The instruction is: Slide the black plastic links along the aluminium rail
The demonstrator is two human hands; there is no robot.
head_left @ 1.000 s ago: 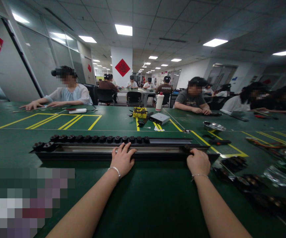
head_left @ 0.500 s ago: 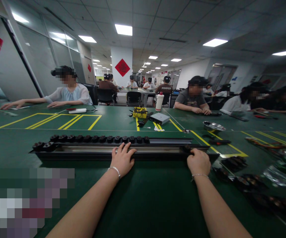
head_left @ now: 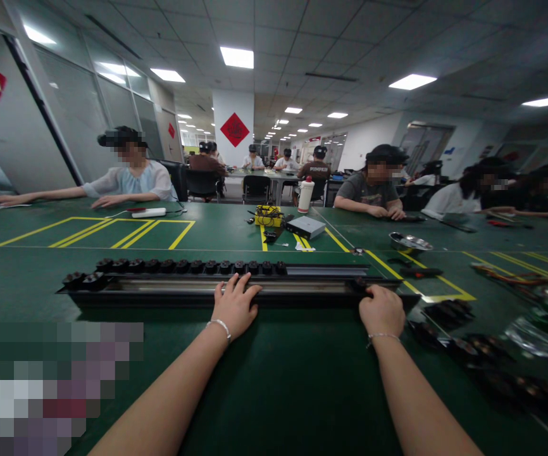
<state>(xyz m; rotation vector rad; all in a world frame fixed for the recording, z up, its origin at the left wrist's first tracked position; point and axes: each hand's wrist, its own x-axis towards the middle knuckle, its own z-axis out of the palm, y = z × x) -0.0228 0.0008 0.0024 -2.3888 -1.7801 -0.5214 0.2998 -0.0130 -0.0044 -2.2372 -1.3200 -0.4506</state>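
A long black rail (head_left: 160, 288) with a shiny metal strip lies across the green table (head_left: 274, 380) in front of me. Several small black round parts (head_left: 188, 266) sit in a row along its far edge, from the left end to about the middle. My left hand (head_left: 234, 307) rests flat on the rail's middle with fingers spread. My right hand (head_left: 381, 310) is curled closed over the rail's right end, and what its fingers hold there is hidden.
More black round parts (head_left: 449, 313) and clear bags (head_left: 535, 335) lie at the right. A metal bowl (head_left: 410, 242), a grey box (head_left: 305, 227) and a yellow-black item (head_left: 268, 215) sit further back. Other people sit along the far side.
My hands and the rail have stayed still. The person at the far left has stretched an arm further to the left along the table.
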